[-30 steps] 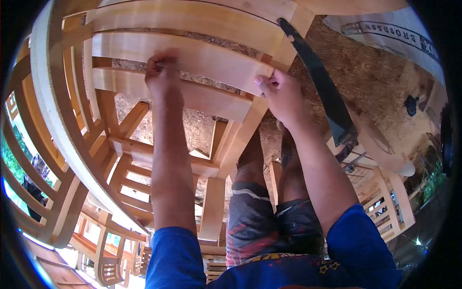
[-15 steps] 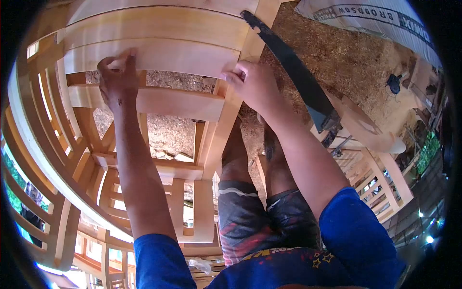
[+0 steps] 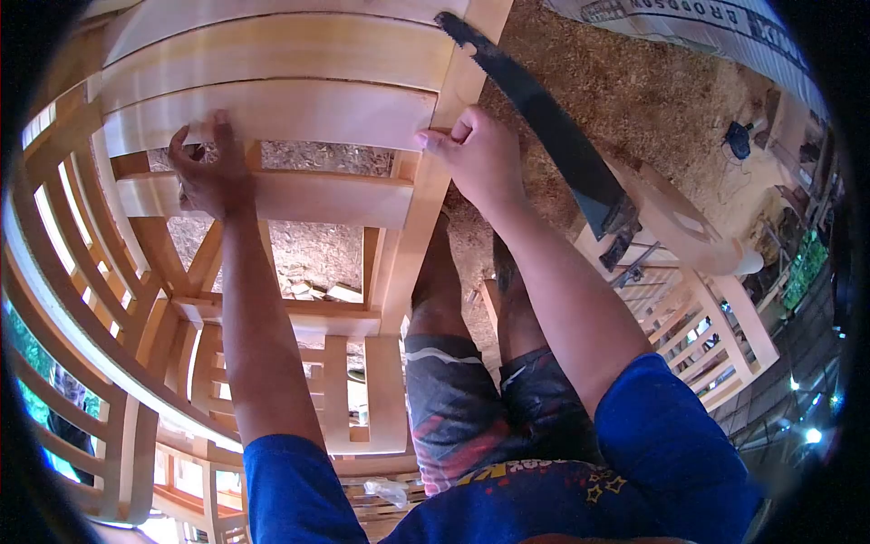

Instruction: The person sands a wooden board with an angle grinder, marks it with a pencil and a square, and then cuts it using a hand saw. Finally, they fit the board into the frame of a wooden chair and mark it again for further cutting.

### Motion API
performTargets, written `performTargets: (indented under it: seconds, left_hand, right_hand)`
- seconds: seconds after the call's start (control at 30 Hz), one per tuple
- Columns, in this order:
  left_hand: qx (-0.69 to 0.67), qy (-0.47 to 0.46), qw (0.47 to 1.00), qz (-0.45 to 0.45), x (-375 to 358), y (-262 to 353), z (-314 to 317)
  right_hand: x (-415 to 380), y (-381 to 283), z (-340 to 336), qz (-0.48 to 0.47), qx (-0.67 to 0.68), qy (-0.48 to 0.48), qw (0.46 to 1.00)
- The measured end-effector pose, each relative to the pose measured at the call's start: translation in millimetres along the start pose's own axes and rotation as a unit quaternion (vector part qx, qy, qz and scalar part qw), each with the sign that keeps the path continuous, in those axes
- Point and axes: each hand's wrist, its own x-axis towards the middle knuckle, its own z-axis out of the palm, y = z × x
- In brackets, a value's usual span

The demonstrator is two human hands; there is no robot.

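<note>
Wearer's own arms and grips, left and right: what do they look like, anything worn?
Two bare human hands, five-fingered build: left grip, right grip. No gloves or watch visible. Forearms uncovered below a blue short left sleeve and a matching blue short right sleeve. No cables.

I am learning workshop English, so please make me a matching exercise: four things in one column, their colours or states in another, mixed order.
1. saw
2. left hand
3. right hand
4. shirt

A. fingers curled, at a slat's end
B. blue
C. dark, with toothed edge
D. thumb and finger spread apart

Pairs: 1-C; 2-D; 3-A; 4-B
</note>
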Motion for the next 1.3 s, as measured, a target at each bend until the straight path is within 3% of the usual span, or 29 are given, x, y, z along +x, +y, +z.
performTargets:
  seconds: [0.3, 0.37, 0.43, 0.53, 0.63, 0.73, 0.83, 0.93, 1.3]
  left_hand:
    - [-0.024, -0.037, 0.999, -0.019, 0, -7, 1]
    - [0.043, -0.013, 0.999, -0.019, 2, 1, 1]
    - [-0.038, -0.051, 0.996, -0.056, 1, 11, -8]
    - [-0.029, -0.075, 0.995, -0.057, -1, 17, -15]
    - [-0.065, -0.070, 0.994, -0.047, 1, 16, -12]
    - [-0.039, -0.054, 0.997, -0.038, -1, 19, -13]
    - [-0.071, -0.082, 0.993, -0.047, -2, 18, -15]
    - [-0.024, -0.053, 0.998, -0.031, 1, 15, -9]
    - [-0.095, -0.046, 0.994, 0.020, 2, -9, 1]
  right_hand:
    - [-2, 13, 11, -0.016, 0.063, 0.028, 0.998]
    - [-2, 9, 7, 0.015, 0.046, -0.003, 0.999]
    - [-1, 10, 10, -0.005, 0.009, 0.004, 1.000]
    - [-6, 5, 5, -0.102, -0.070, 0.012, 0.992]
    - [-5, -11, 1, -0.270, -0.105, 0.040, 0.956]
    - [1, -20, 5, -0.304, -0.195, 0.058, 0.931]
    - [3, -29, 15, -0.323, -0.216, 0.053, 0.920]
    - [13, -31, 26, -0.357, -0.237, 0.062, 0.901]
    - [22, -46, 26, -0.351, -0.259, 0.036, 0.899]
